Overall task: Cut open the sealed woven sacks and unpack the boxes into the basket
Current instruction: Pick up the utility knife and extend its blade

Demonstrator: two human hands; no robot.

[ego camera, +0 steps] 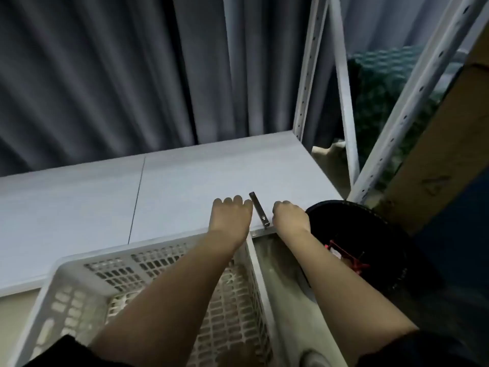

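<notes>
On the white shelf (185,181), near its front edge, a slim dark cutter (258,210) lies between my hands. No sack or boxes are in view; the white basket (87,282) sits empty below the shelf. I judge the step is taking up the cutter: grip it by the handle end, blade away from me. My left hand (230,221) rests flat, fingers stretched, just beside it. My right hand (289,217) is curled loosely at its near end, holding nothing that I can see.
</notes>
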